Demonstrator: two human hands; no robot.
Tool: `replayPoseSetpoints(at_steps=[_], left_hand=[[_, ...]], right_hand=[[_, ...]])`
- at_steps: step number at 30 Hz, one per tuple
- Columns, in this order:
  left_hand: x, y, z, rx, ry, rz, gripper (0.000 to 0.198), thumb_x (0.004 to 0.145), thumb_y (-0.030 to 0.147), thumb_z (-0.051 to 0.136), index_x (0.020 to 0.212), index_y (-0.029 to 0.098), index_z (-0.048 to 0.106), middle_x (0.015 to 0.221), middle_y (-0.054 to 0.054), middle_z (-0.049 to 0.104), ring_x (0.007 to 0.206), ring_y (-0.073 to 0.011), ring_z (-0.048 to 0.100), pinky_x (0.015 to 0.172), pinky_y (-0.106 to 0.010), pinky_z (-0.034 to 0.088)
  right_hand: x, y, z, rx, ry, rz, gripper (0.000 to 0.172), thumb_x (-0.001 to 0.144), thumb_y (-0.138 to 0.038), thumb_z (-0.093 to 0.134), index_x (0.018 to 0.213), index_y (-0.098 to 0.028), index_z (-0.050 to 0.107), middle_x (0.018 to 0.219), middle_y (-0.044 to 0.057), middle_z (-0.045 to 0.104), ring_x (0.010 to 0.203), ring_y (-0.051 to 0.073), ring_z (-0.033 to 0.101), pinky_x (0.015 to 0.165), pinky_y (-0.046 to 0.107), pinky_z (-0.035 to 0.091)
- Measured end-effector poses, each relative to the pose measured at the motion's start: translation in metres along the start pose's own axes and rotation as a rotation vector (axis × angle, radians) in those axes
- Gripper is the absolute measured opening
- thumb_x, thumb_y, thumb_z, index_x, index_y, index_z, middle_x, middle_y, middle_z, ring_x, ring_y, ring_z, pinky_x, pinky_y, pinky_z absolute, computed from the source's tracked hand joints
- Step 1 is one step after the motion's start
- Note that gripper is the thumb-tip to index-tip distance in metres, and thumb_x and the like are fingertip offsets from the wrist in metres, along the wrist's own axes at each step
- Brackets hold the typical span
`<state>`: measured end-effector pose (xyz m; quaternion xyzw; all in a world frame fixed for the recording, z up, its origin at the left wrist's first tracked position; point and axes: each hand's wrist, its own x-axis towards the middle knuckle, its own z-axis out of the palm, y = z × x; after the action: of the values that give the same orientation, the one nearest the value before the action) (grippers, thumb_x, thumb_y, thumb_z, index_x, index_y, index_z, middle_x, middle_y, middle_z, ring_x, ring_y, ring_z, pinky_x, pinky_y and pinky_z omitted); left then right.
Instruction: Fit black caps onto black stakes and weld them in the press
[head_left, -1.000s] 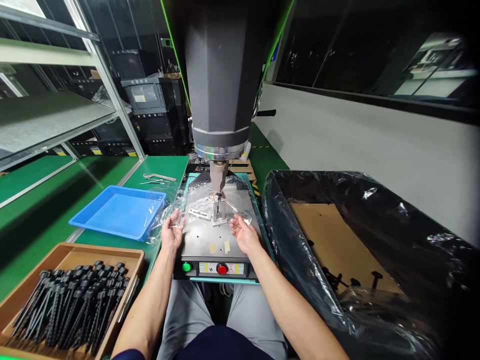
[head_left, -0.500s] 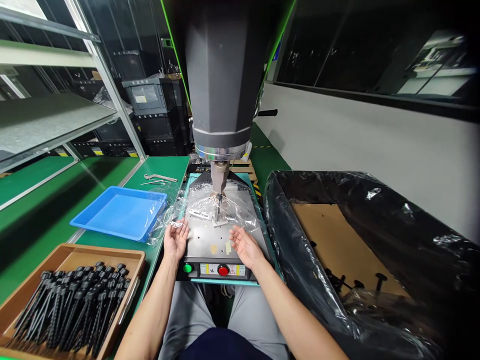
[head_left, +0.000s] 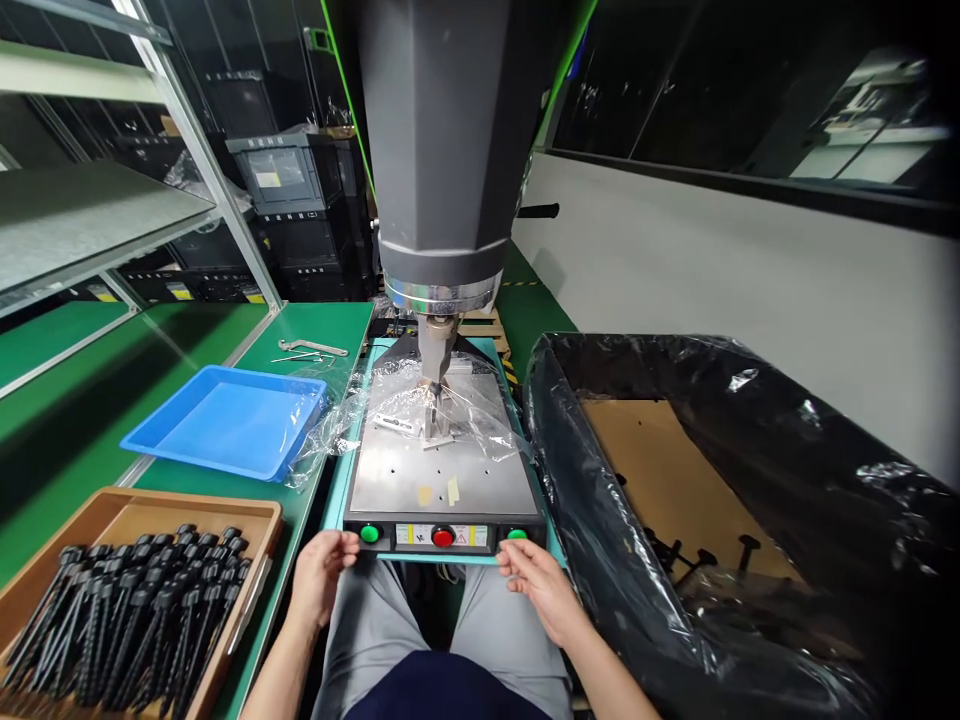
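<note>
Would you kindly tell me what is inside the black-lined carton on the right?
A few black stemmed parts lie on its bare cardboard floor; the bag's near wall hides the rest of the bottom.

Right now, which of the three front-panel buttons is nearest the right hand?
The green button at the row's right end, just above the right hand. The red button sits in the middle; the other green button is at the left end.

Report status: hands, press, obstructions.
Both hands empty: left hand by left green button, right hand by right green button; metal horn over fixture; clear plastic film around it.
</note>
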<state>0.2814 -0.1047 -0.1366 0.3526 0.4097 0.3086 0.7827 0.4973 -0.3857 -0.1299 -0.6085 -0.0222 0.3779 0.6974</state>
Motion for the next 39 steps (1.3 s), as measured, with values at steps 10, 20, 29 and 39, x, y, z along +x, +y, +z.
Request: replayPoseSetpoints(at_steps=[10,20,29,39], left_hand=[[0.013,-0.026,0.028,0.502,-0.358,-0.043,0.044,0.065,0.05,0.078,0.051,0.014,0.057,0.064,-0.011,0.071,0.065,-0.0221,0.068,0.065,-0.032,0.053],[0.012,0.022,0.078,0.529,-0.386,-0.074,0.04,0.078,0.05,0.07,0.074,0.01,0.067,0.067,-0.011,0.07,0.05,-0.012,0.061,0.045,-0.019,0.044],[0.057,0.048,0.132,0.024,-0.137,-0.223,0.031,0.084,0.038,0.067,0.101,0.013,0.059,0.094,-0.011,0.069,0.069,-0.0152,0.07,0.059,-0.025,0.058],[0.064,0.047,0.145,-0.207,-0.115,-0.176,0.014,0.086,0.027,0.065,0.095,0.015,0.062,0.091,-0.008,0.069,0.068,-0.0128,0.069,0.054,-0.019,0.057]], right_hand=[[0.025,0.023,-0.002,-0.251,0.171,-0.093,0.046,0.069,-0.061,0.067,0.069,-0.015,0.063,0.064,0.005,0.064,0.047,0.012,0.05,0.042,0.022,0.035],[0.012,-0.02,0.027,-0.362,0.009,-0.103,0.044,0.073,-0.06,0.062,0.081,-0.017,0.059,0.061,0.0,0.058,0.045,0.011,0.05,0.038,0.02,0.035],[0.024,-0.047,0.056,-0.245,-0.123,-0.159,0.05,0.07,-0.061,0.069,0.087,-0.015,0.062,0.069,0.002,0.062,0.052,0.011,0.052,0.043,0.02,0.04],[0.019,-0.042,0.051,-0.215,-0.142,-0.11,0.047,0.071,-0.058,0.071,0.087,-0.014,0.062,0.07,0.001,0.062,0.053,0.01,0.052,0.045,0.02,0.039]])
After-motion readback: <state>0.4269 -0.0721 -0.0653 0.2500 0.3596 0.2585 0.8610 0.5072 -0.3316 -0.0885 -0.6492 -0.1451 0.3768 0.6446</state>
